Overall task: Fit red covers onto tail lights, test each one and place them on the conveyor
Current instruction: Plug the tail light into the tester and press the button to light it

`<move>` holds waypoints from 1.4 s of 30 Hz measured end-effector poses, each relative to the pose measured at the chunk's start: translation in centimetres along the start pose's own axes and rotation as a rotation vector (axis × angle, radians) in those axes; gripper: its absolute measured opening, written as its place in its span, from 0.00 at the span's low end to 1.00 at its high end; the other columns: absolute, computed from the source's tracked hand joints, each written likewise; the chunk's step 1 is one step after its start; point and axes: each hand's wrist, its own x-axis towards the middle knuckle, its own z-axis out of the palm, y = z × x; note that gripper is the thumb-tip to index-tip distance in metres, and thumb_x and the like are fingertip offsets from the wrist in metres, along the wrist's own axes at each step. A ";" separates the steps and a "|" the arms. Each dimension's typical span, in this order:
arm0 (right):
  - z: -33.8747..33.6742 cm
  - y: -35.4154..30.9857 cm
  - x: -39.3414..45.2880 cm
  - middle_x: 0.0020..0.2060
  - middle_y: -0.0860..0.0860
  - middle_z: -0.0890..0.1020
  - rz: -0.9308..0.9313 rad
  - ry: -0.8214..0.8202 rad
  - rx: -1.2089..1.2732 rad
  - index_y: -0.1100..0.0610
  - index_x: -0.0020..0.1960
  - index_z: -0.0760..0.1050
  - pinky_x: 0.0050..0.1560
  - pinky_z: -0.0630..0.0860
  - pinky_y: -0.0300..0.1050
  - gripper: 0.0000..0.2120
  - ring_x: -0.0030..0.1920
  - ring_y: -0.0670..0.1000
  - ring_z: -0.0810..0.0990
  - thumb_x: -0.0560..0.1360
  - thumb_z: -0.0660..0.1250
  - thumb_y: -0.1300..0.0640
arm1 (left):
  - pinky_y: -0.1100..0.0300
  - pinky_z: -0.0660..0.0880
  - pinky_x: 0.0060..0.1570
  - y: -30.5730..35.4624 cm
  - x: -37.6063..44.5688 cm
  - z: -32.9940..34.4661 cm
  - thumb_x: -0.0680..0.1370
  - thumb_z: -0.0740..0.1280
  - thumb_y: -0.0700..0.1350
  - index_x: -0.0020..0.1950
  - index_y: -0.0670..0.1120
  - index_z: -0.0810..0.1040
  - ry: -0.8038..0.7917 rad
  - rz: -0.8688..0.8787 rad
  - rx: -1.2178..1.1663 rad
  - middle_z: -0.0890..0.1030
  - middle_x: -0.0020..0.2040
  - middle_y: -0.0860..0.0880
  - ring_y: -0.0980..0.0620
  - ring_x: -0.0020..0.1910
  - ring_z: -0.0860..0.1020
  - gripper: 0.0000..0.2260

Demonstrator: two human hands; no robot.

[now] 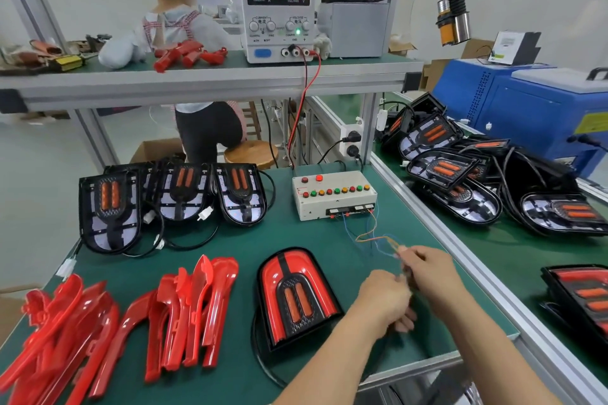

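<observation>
A tail light with red covers fitted (297, 296) lies on the green mat in front of me, its black cable looping below it. To its right my left hand (386, 301) pinches the light's connector. My right hand (431, 268) pinches the plug on the thin coloured wires (370, 233) that run from the white test box (334, 194). The two hands meet, and the connectors between the fingers are blurred. Loose red covers (184, 316) lie in piles at the left front. Three uncovered tail lights (179, 194) lean in a row behind them.
A power supply (278, 10) on the upper shelf reads 0.000 A and 12.00 V. The conveyor (513, 250) at the right carries several tail lights (460, 168). A blue machine (526, 102) stands beyond it. A person sits with their back to me behind the shelf.
</observation>
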 end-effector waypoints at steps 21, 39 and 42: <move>1.8 0.5 -8.5 0.37 0.44 0.84 -0.124 0.204 -0.039 0.41 0.47 0.78 0.40 0.74 0.40 0.04 0.33 0.46 0.83 0.76 0.67 0.42 | 0.69 0.72 0.45 1.5 -6.2 -9.7 0.80 0.67 0.48 0.48 0.49 0.85 0.455 0.586 0.309 0.85 0.41 0.54 0.56 0.41 0.79 0.08; 6.0 -2.9 -6.6 0.38 0.54 0.83 0.142 -0.718 0.193 0.62 0.54 0.79 0.29 0.73 0.39 0.13 0.30 0.52 0.79 0.82 0.65 0.51 | 0.52 0.76 0.59 2.0 5.3 -22.2 0.82 0.60 0.39 0.60 0.44 0.84 0.558 0.318 0.643 0.83 0.61 0.43 0.42 0.59 0.80 0.14; 6.3 -2.3 -6.4 0.41 0.59 0.82 0.155 -0.714 0.235 0.62 0.59 0.77 0.30 0.75 0.41 0.12 0.30 0.53 0.80 0.83 0.65 0.54 | 0.52 0.79 0.54 2.5 5.9 -22.8 0.82 0.60 0.39 0.61 0.46 0.83 0.532 0.329 0.601 0.84 0.58 0.43 0.44 0.52 0.82 0.14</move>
